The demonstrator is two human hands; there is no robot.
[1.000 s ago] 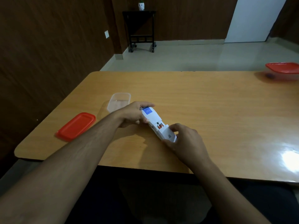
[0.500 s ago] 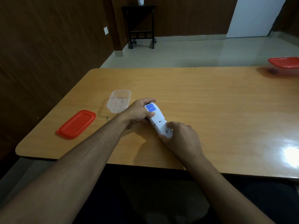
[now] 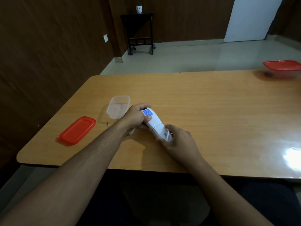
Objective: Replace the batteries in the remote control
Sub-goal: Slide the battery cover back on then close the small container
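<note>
A white remote control (image 3: 156,124) lies back side up, just above the wooden table (image 3: 211,111), with a blue label near its far end. My left hand (image 3: 135,119) grips that far end, thumb beside the label. My right hand (image 3: 180,142) holds the near end, fingers wrapped around the battery cover. The cover sits flush on the body and no batteries show.
A clear plastic container (image 3: 118,106) stands just left of my left hand, and its red lid (image 3: 76,130) lies further left near the table edge. A second container with a red lid (image 3: 283,67) sits at the far right. A dark side table (image 3: 140,31) stands by the back wall.
One second ago the battery compartment was open with orange batteries showing. The cover has since slid shut under my right hand. Both hands kept their grip on the remote.
</note>
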